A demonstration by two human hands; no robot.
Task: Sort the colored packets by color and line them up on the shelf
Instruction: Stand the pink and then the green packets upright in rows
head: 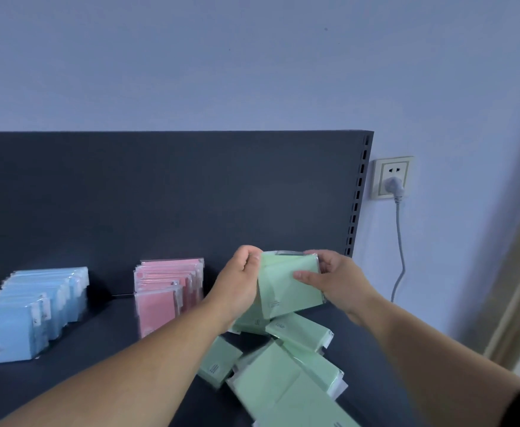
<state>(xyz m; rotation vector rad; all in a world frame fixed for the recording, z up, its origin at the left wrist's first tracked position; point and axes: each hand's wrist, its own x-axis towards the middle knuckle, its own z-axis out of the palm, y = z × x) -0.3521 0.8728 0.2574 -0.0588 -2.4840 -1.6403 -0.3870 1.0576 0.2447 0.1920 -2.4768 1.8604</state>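
Both hands hold a small stack of green packets point(286, 282) upright against the dark shelf back. My left hand point(240, 278) grips its left edge, and my right hand point(332, 278) grips its right edge with the thumb across the front. Below them several loose green packets point(286, 365) lie scattered on the dark shelf point(83, 380). A row of blue packets point(34, 312) stands lined up at the left. A row of pink packets point(166, 294) stands in the middle.
The shelf's dark back panel point(160, 195) rises behind the rows, with a slotted upright point(357, 192) at its right end. A wall socket point(391, 177) with a plug and grey cable point(400, 241) is on the blue wall to the right.
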